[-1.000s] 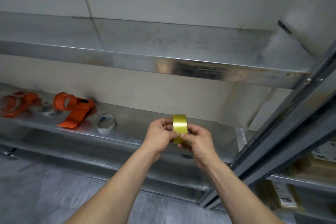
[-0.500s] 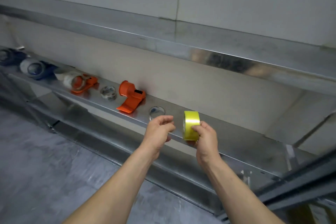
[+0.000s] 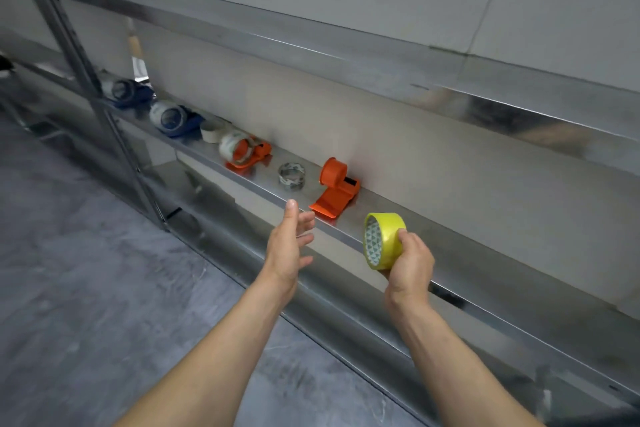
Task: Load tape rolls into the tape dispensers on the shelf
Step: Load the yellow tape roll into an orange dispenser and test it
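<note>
My right hand (image 3: 410,265) grips a yellow tape roll (image 3: 380,240) just in front of the metal shelf (image 3: 460,253). An empty orange tape dispenser (image 3: 335,191) lies on the shelf, up and left of the roll. My left hand (image 3: 289,242) is open, fingers spread, in front of the shelf edge below that dispenser and touching nothing. A small clear tape roll (image 3: 291,176) sits left of the dispenser. Further left lie an orange dispenser loaded with a roll (image 3: 242,151), a white roll (image 3: 212,131) and two blue loaded dispensers (image 3: 171,116) (image 3: 126,91).
A second metal shelf (image 3: 346,45) runs above, close over the working shelf. A slanted metal upright (image 3: 86,80) stands at the left. A lower shelf tier (image 3: 214,204) sits below. Grey concrete floor (image 3: 86,270) spreads at the left.
My left hand let go of the yellow roll and opened, moving left. The view swung left along the shelf, bringing more dispensers into sight. My right hand turned the roll so its core shows.
</note>
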Demonstrator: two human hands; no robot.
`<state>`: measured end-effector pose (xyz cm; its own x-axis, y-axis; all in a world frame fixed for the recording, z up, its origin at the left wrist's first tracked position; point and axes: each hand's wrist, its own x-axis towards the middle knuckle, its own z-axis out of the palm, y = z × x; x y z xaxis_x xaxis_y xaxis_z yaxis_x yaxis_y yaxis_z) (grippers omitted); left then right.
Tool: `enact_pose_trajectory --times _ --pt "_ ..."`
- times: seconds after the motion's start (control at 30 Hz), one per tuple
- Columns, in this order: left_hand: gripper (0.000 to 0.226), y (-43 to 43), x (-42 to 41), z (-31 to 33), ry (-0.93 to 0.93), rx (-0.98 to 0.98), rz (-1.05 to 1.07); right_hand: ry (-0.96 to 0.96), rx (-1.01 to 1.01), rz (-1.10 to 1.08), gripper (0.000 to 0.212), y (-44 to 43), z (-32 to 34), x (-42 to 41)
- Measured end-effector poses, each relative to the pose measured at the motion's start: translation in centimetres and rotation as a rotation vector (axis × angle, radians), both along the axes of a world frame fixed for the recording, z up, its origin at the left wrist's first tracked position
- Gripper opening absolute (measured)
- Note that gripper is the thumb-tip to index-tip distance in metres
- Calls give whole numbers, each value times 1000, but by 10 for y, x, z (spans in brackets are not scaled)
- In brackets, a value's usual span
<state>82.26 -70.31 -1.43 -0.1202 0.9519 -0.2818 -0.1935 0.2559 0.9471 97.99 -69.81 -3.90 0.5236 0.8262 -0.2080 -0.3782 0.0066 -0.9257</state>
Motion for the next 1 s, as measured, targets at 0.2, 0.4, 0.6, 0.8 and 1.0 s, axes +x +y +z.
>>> enact_pose_trajectory --times 0.2,0.4,0.6,0.8,1.0 --pt "63 21 -27 3 -5 -1 39 -42 -14 -12 26 30 0 -25" --pt "63 64 -37 6 27 -2 58 -91 -25 -45 27 78 -2 -29" --pt "54 123 -33 6 71 -7 45 -170 -30 -90 31 132 -4 -23" --pt "54 179 -20 4 92 -36 29 -178 -73 -96 30 173 0 -15" --pt "59 216 -10 -7 73 -104 -20 -205 -128 -89 31 193 -6 -13"
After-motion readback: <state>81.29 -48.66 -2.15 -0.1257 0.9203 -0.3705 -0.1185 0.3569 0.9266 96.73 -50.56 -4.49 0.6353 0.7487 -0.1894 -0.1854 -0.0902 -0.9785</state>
